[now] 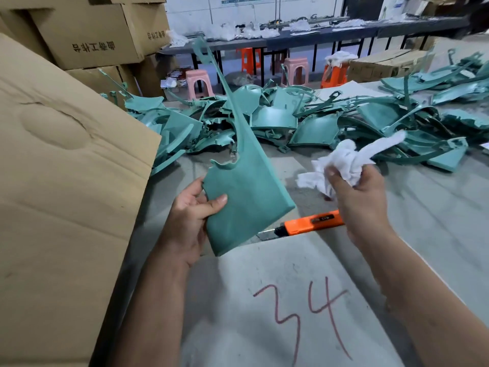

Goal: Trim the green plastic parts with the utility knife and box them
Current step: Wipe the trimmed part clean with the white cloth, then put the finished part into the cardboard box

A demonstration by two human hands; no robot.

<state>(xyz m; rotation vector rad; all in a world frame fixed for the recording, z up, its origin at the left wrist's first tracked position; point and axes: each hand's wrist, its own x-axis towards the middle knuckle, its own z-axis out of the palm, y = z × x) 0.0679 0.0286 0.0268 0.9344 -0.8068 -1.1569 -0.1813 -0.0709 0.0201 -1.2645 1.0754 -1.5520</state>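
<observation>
Green plastic part (246, 186) stands tilted at the centre of the frame, its broad lower end pinched by the left hand (189, 215), its thin arm reaching toward the upper left. The right hand (357, 197) clutches a crumpled white cloth (349, 157). An orange utility knife (309, 223) lies on the worktop (436, 221) between both hands, blade out, beside a grey sheet (264, 300) marked 34. A cardboard box (60, 181) fills the left edge; a heap of green parts (304, 120) spans the middle.

Red handwritten "34" sits on the grey sheet (277, 300) lying on the desk. Stacked cardboard boxes (90, 35) carry black printed Chinese characters, upside down, not legible. Wall posters too blurred.
</observation>
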